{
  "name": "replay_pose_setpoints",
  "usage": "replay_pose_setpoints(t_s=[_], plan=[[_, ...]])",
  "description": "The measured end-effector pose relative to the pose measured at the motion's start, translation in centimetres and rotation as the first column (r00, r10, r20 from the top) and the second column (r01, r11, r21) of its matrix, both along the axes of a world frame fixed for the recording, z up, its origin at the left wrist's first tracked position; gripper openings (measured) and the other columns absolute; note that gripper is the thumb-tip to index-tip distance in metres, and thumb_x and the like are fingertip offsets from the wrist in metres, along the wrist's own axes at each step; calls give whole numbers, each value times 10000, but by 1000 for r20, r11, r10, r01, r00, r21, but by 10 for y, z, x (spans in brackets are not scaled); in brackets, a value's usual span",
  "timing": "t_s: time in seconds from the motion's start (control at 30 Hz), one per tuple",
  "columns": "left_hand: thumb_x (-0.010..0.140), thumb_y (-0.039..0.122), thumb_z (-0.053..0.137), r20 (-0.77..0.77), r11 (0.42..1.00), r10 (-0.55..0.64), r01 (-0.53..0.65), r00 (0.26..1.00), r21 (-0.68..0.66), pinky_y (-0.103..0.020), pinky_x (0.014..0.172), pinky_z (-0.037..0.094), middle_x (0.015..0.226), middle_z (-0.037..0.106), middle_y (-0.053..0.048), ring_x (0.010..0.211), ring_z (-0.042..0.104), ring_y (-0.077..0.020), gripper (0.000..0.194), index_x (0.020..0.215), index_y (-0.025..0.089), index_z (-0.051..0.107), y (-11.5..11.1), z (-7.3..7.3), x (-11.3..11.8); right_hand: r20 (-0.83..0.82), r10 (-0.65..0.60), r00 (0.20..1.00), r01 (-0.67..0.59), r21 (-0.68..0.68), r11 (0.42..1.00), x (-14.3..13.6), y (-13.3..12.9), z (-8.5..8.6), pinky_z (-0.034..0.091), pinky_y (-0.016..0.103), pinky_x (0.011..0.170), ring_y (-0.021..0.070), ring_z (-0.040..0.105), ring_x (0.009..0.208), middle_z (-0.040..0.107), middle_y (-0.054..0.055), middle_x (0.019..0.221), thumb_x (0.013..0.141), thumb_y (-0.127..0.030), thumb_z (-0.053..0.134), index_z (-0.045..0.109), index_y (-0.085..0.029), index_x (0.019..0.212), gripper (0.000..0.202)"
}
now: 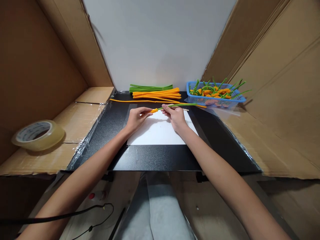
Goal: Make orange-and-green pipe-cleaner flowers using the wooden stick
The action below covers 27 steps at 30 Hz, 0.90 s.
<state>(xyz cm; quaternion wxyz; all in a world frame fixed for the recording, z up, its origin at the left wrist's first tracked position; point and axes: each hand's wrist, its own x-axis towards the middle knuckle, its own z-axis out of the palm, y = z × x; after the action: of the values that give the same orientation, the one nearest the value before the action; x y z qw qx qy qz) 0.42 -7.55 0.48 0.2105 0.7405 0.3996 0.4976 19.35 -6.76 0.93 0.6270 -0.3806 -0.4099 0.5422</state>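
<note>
Stem (178, 105) spans both hands — left hand (136, 118) seemingly pinching its orange tip (154, 110).

Before you, a pale wall (160, 43), cardboard panels (37, 56) either side, black tabletop (155, 158), grey floor (162, 213) below.

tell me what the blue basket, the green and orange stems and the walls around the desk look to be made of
The blue lattice basket looks like moulded plastic, going by its even mesh and slight sheen. The green stem with an orange end, held by the left hand and right hand, looks like a fuzzy, matt pipe cleaner, probably wire inside. The brown side walls look like matt corrugated cardboard.
</note>
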Motion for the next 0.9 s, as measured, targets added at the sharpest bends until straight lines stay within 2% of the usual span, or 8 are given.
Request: replay_pose_setpoints(t_s=[0.3,0.5,0.67,0.8,0.87,0.9], plan=[[831,297,730,-40,999,-42,43,998,25,-271,726,562,933,786,-87,797,729,-184,205,975,159,778,1,-3,1,57,118,991,-118,2,993,-11,-4,-7,445,235,576,101,577,585,691,24,644,556,-423,902,737,-145,739,371],[824,323,736,-22,1000,-11,12,1000,22,-269,712,563,938,787,-88,784,727,-183,229,973,153,775,3,-5,-1,44,21,999,-22,14,1000,-4,-1,-5,434,231,565,93,561,581,682,16,664,576,-439,891,709,-161,727,365],[845,334,708,-74,999,-21,23,997,33,-276,732,551,947,783,-85,800,720,-184,228,975,157,768,3,-2,-1,70,72,995,-73,15,997,-8,-2,-6,429,228,549,92,553,568,678,24,644,561,-463,897,708,-148,690,390],[824,406,722,-234,997,47,-30,971,77,-296,795,526,991,770,-73,874,702,-200,355,1108,194,736,7,3,-13,8,-59,998,59,-40,997,4,4,-3,448,215,546,87,550,575,663,8,645,550,-456,912,674,-163,666,395],[776,409,760,-312,993,110,-94,944,65,-293,762,508,957,768,-72,853,688,-213,366,1079,205,749,12,2,-21,-50,-137,989,132,-97,986,13,8,-1,453,205,531,85,555,575,660,4,647,560,-436,916,652,-170,660,388],[762,390,767,-331,992,126,-117,935,45,-285,728,496,918,768,-73,814,681,-212,311,1011,204,770,15,0,-25,-73,-161,984,151,-124,981,17,10,-1,452,199,523,83,560,574,661,5,649,571,-421,915,650,-169,670,379]])
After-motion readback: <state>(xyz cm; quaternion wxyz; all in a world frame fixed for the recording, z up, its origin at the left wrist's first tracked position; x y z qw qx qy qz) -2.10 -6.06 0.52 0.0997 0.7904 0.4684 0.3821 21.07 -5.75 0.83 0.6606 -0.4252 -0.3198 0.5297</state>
